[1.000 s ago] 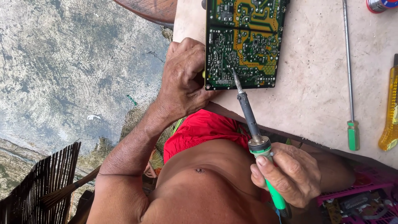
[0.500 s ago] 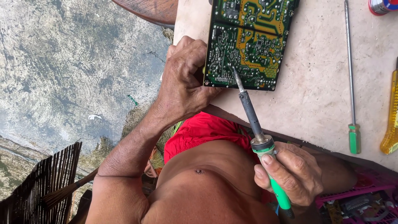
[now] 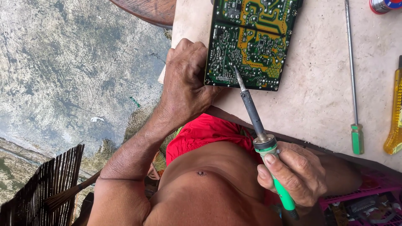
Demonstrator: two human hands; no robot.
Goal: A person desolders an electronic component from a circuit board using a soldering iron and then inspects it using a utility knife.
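- Right hand (image 3: 299, 175) grips the soldering iron (image 3: 259, 129), tip on the circuit board (image 3: 251, 39) lying on the surface (image 3: 318, 96)
- Left hand (image 3: 186, 79) clamps the board's edge; a slip could bridge joints or burn fingers

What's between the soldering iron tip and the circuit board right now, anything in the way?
Nothing visible. The soldering iron, held in the right hand, has its tip right at the circuit board; the left hand holds the board's edge, off to the side.

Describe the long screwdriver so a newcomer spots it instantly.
Start at the pale tabletop, right of the green circuit board. The screwdriver lies there running top to bottom, between the board and a yellow utility knife. Its thin bare-metal shaft and small green handle set it apart from the thicker soldering iron.
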